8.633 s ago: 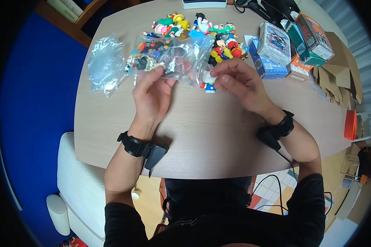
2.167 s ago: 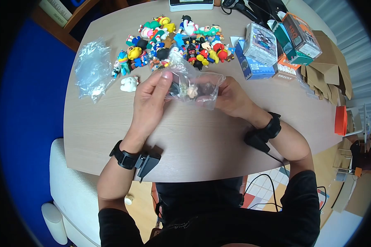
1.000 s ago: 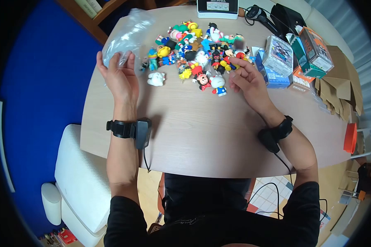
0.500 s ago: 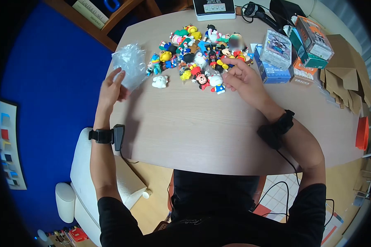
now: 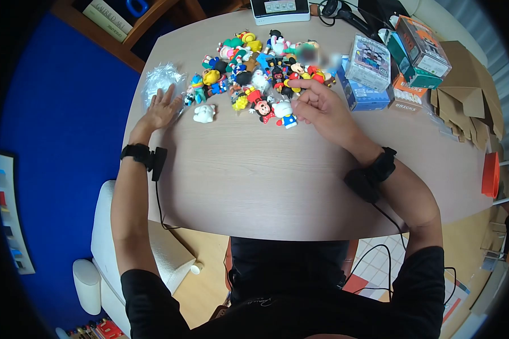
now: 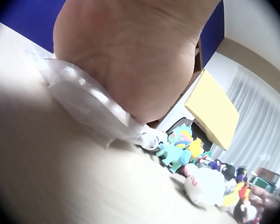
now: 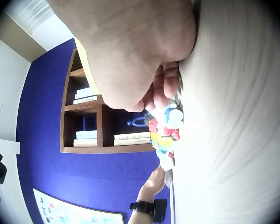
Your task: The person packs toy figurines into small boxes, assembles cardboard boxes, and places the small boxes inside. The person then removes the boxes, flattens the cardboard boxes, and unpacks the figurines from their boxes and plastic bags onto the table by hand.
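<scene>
My left hand point(image 5: 159, 113) lies palm down with spread fingers on crumpled clear plastic bags point(image 5: 159, 78) at the table's left side. In the left wrist view, the bag point(image 6: 86, 100) bunches under the palm. My right hand point(image 5: 327, 116) is loosely curled at the right front of a pile of toy figures point(image 5: 240, 73), holding nothing. Its fingertips are right beside a white-headed figure in blue overalls point(image 5: 288, 120). A figure in a red dress point(image 5: 260, 107) lies next to that one. A small white figure point(image 5: 205, 113) lies apart, just right of my left hand.
Several toy boxes point(image 5: 369, 62) are stacked at the right, beside folded brown cardboard point(image 5: 464, 85). A white device with a screen point(image 5: 280, 12) stands at the back edge. Black wrist cameras point(image 5: 370, 178) with cables hang near the table.
Both hands held a clear bag of figures earlier. The left hand then carried a bag left, and now lies lower, flattening it. The right hand stays by the figures.
</scene>
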The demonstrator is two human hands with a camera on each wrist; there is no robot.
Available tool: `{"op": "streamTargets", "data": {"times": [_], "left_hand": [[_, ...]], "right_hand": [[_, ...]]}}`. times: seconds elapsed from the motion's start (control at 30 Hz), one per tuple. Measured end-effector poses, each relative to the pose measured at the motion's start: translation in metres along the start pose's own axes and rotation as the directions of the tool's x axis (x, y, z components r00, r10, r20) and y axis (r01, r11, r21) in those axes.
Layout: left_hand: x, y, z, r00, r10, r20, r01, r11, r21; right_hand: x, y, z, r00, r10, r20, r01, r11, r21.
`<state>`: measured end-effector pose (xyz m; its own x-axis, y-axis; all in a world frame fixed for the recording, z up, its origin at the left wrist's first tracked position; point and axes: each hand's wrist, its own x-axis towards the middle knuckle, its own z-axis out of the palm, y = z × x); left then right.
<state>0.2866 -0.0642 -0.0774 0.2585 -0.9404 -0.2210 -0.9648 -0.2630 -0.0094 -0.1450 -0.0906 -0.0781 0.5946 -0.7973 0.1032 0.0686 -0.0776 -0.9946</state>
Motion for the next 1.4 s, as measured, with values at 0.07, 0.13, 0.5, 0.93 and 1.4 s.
{"op": "streamTargets", "data": {"times": [0.07, 0.13, 0.5, 0.93, 1.4], "left_hand": [[0.006, 0.006, -0.01, 0.998, -0.05, -0.036, 0.053, 0.995, 0.083], [-0.018, 0.04, -0.036, 0.95, -0.011, -0.311, 0.085, 0.971, 0.226], [-0.045, 0.177, -0.055, 0.697, 0.527, -0.487, -0.643, 0.76, -0.098], [-0.037, 0.21, -0.043, 0.78, 0.416, -0.467, -0.494, 0.868, -0.052], [-0.023, 0.189, -0.057, 0.8, 0.038, -0.599, -0.553, 0.435, -0.71]], "right_hand": [[0.0, -0.001, 0.001, 1.0, 0.007, 0.001, -0.007, 1.0, -0.002], [0.0, -0.001, 0.001, 1.0, 0.014, -0.005, -0.014, 1.0, -0.005], [0.001, 0.008, 0.002, 0.999, -0.032, 0.037, 0.035, 0.997, -0.075], [0.0, 0.007, 0.002, 0.997, -0.019, 0.07, 0.026, 0.995, -0.096], [0.001, 0.008, 0.001, 0.996, -0.042, 0.084, 0.051, 0.993, -0.108]]}}
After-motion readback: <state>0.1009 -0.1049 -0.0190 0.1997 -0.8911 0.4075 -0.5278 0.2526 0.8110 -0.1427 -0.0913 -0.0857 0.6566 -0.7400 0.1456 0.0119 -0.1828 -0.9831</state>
